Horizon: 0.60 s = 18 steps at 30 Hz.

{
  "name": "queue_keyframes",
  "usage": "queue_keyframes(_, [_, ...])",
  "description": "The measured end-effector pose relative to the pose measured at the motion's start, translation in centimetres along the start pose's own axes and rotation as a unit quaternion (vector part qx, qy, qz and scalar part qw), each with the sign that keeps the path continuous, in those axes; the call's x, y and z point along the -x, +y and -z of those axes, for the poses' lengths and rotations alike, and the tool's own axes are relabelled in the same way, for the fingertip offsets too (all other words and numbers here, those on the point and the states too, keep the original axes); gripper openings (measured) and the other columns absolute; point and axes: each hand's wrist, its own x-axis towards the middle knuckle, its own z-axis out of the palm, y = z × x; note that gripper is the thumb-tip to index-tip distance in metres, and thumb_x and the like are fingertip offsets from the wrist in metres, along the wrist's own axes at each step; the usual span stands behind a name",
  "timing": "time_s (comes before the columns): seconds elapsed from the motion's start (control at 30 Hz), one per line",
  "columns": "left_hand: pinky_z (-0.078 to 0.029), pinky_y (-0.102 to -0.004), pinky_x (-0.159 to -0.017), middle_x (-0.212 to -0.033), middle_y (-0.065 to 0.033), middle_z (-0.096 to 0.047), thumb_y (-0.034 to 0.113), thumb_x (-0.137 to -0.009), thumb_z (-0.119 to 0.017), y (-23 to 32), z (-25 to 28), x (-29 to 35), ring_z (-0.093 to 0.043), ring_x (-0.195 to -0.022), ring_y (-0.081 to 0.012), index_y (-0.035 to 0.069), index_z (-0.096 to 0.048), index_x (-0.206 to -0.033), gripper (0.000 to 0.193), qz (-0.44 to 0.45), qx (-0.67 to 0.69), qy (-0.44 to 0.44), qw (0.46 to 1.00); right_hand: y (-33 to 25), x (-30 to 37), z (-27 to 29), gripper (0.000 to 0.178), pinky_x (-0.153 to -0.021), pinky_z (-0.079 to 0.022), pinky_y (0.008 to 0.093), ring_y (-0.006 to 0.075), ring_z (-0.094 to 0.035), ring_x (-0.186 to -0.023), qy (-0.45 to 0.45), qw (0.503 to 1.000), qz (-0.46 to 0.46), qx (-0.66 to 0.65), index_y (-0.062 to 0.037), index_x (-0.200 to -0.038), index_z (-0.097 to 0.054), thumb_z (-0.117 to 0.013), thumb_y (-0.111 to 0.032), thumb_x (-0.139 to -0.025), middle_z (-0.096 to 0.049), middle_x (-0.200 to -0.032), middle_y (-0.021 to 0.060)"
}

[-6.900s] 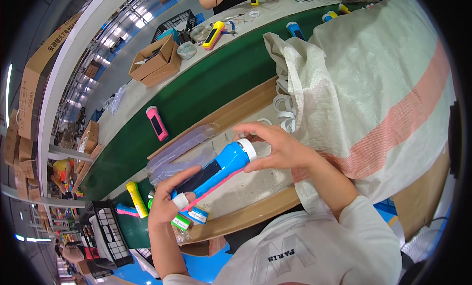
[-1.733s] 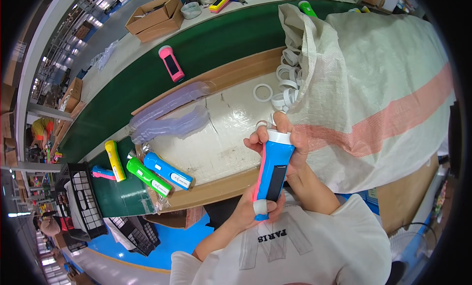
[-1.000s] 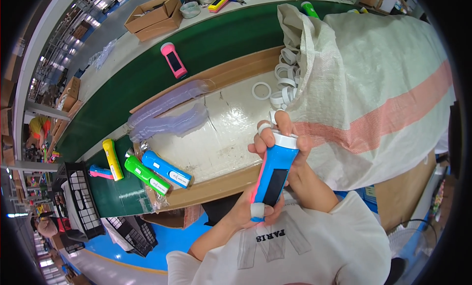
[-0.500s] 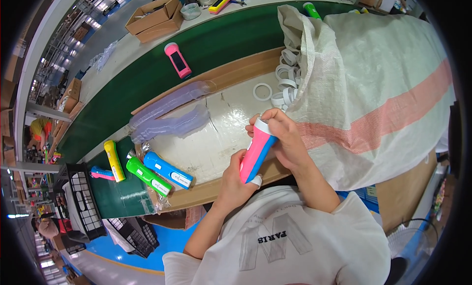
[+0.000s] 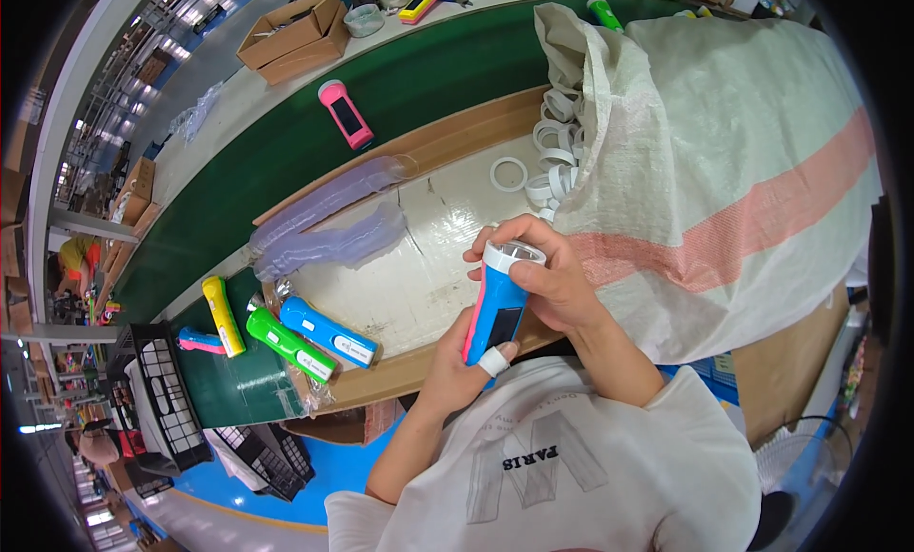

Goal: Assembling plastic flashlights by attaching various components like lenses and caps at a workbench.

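Note:
A blue and pink flashlight with a white ring round its clear lens is held tilted in front of my chest, lens end up. My left hand wraps its lower body, a white band round the thumb. At the lens end, my right hand grips the white ring between thumb and fingers. Beyond the hands, loose white rings spill from the mouth of a big woven sack. One white ring lies apart on the pale board.
Blue, green and yellow flashlights lie at the left. Two stacks of clear purplish plastic rings rest on the board. A pink flashlight is on the green belt; a cardboard box stands behind.
The flashlight has turned in my hands, so its blue side with a dark panel and its clear lens now face up. My right fingers have shifted round the white ring.

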Motion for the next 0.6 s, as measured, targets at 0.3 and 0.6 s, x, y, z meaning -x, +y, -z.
queue_keyframes(0.3, [-0.042, -0.0284, -0.047, -0.074, -0.0113, -0.053, 0.044, -0.081, -0.071, 0.2, -2.5, 2.7, -0.051, -0.054, -0.0183, -0.001, -0.043, -0.127, 0.07, 0.12, 0.524, -0.253, 0.804, 2.2, -0.5, -0.4, 0.032, -0.091, -0.05, 0.0384, 0.0294, -0.058, -0.097, -0.176, 0.935, 0.02, -0.309, -0.013, -0.091, -0.047, -0.071, -0.028, -0.077, -0.052, -0.101, 0.0134])
queue_keyframes(0.6, [-0.05, -0.0358, -0.067, -0.087, -0.0172, -0.064, 0.016, -0.082, -0.07, 0.5, -0.4, 0.2, -0.065, -0.075, -0.0257, 0.0, -0.049, -0.117, 0.044, -0.096, -0.219, 0.05, 0.97, 0.3, 0.8, 0.5, 0.029, -0.088, -0.051, 0.038, 0.0272, -0.062, -0.1, 0.022, 0.999, 0.028, 0.034, -0.0126, -0.09, -0.046, -0.071, -0.021, -0.079, -0.057, -0.104, 0.0157])
